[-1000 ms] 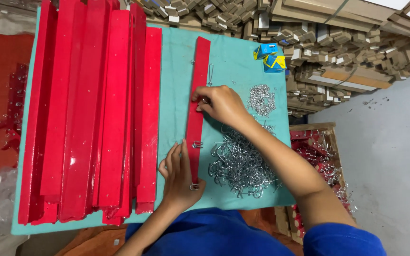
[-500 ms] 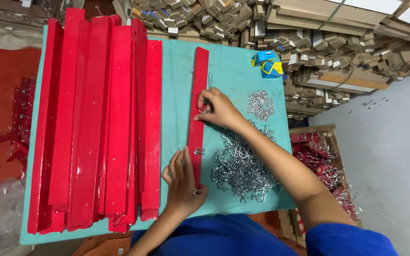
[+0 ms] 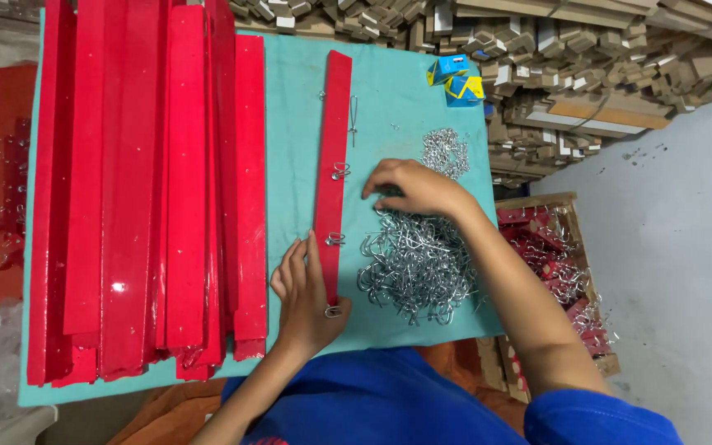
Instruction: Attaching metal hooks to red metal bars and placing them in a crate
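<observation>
Fingers: those of the right hand (image 3: 412,188) curl down into the top edge of the heap of metal hooks (image 3: 415,264), closing on the wire pieces; whether one is already pinched free cannot be told from this angle.
Left hand: the left hand (image 3: 305,292) lies flat and spread, holding nothing, its palm pressing the near end of the red strip (image 3: 333,177) against the bench (image 3: 290,107).
Red strip: a long, narrow, glossy piece lying lengthwise on the teal cover, just left of the hook heap, with three hooks (image 3: 338,172) showing along its right edge and a fourth small one near the far end.
Loose hook: a single straight wire piece (image 3: 353,114) rests just right of the strip's far end.
Stack: many more red strips (image 3: 158,189) lie side by side on the left half of the bench, touching one another.
Far corner: two small blue-and-yellow boxes (image 3: 455,78) sit near the edge, well apart from the hands.
Beside the bench: a wooden crate (image 3: 554,247) holds red pieces already bristling with hooks.
Doing it well: the heap looks tangled, so lifting one hook cleanly by its shank, rather than dragging a clump, would probably serve best; steady downward pressure from the flat palm should keep the strip from sliding as each hook goes on.
</observation>
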